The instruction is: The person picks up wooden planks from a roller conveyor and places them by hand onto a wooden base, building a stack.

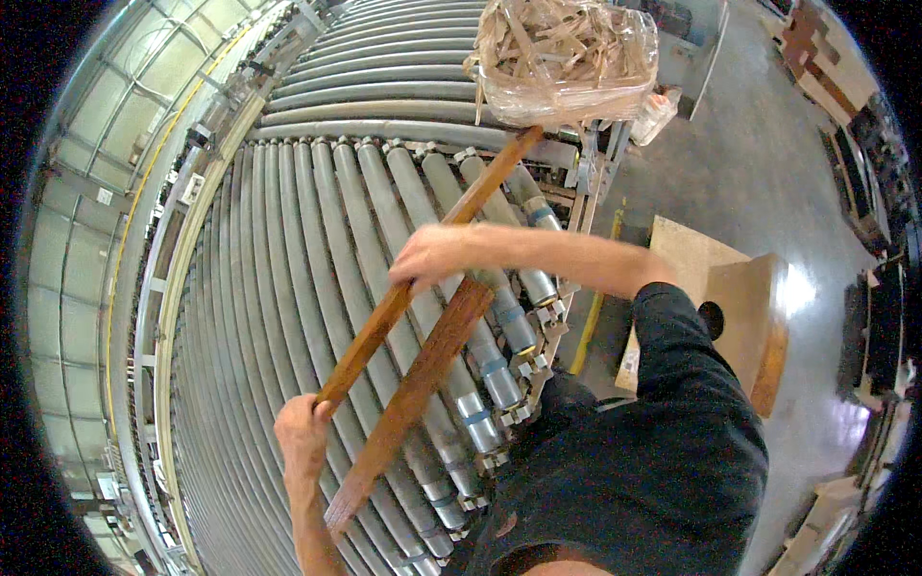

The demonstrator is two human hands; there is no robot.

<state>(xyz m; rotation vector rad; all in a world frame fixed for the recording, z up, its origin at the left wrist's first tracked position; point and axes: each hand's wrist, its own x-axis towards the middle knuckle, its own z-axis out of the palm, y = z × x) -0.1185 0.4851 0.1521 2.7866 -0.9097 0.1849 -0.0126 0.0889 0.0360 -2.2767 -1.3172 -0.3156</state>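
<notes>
A long, narrow brown wooden board (370, 336) runs diagonally in front of me over the rollers. Its near-left end is gripped by my left hand (303, 432), fingers closed on the edge. Around its middle my right hand (429, 255) is closed, with that forearm reaching across from the right; its fingertips are partly hidden. A second, wider reddish-brown board (413, 398) lies on the roller conveyor (279, 317), nearly parallel to the held one and closer to my body. Neither hand touches this second board.
A plastic-lined box (567, 106) full of wood scraps or torn strips stands at the conveyor's far right. Right of me, a plywood piece (740, 298) with a dark round hole stands on the grey floor. Stacked panels (826, 58) line the far right.
</notes>
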